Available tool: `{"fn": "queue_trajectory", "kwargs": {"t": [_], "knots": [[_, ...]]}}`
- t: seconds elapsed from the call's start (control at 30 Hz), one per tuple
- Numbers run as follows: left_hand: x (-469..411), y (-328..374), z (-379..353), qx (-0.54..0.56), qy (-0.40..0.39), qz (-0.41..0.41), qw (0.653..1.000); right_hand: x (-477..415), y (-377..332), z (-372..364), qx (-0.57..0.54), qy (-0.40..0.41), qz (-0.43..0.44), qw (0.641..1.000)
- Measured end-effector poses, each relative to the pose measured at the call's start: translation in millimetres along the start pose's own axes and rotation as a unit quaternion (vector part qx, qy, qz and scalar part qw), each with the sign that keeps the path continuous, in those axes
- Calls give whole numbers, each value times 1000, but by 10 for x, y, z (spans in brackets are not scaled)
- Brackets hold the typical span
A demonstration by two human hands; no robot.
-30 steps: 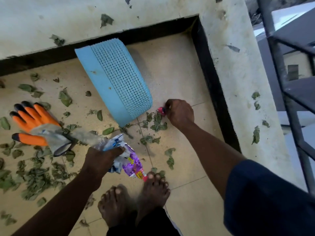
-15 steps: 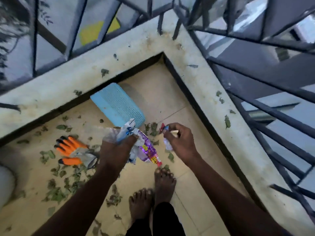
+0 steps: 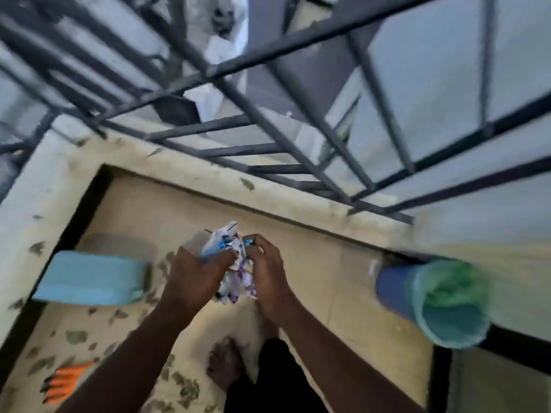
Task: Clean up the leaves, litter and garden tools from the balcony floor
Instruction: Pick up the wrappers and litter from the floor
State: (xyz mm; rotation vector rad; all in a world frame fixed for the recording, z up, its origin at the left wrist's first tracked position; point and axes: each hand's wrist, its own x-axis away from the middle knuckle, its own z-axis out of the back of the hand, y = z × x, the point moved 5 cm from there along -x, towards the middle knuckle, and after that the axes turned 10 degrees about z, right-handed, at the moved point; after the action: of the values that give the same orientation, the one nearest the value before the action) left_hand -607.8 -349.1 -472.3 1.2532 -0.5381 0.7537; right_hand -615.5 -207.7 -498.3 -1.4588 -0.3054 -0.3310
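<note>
Balcony floor (image 3: 316, 272); crumpled wrappers (image 3: 235, 277) between fingers (image 3: 257, 240) of left hand (image 3: 193, 278) and right hand (image 3: 268, 274)

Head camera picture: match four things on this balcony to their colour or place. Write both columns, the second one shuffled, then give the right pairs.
Things:
1 wrappers
2 glove
3 basket
4 bin

Descriptions:
A green-lined, on the right
B orange, at lower left
C held between the left hand and right hand
D light blue, left of both hands

Pairs: 1-C, 2-B, 3-D, 4-A
</note>
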Motion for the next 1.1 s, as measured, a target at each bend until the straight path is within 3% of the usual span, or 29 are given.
{"fn": "queue_trajectory", "kwargs": {"t": [0.17, 0.33, 0.57, 0.67, 0.83, 1.0, 1.1], "knots": [[164, 121, -1330, -87, -78, 2, 993, 316, 198, 1264, -59, 158, -82, 982], [482, 50, -2785, -164, -157, 0, 974, 639, 577, 2622, -58, 238, -94, 965], [670, -498, -4560, -156, -196, 74, 965, 850, 1531, 4122, -86, 394, -150, 903], [625, -718, -5182, -125, -197, 120, 965, 810, 1964, 4667, -91, 387, -185, 899], [332, -1119, -5819, -125, -163, 222, 953, 628, 2621, 5150, -214, 288, -336, 871], [233, -1298, -6068, -106, -163, 265, 945, 403, 2883, 5332, -281, 299, -343, 845], [307, -1281, -6003, -170, -162, 225, 946, 381, 2831, 5433, -202, 322, -318, 869]]}}
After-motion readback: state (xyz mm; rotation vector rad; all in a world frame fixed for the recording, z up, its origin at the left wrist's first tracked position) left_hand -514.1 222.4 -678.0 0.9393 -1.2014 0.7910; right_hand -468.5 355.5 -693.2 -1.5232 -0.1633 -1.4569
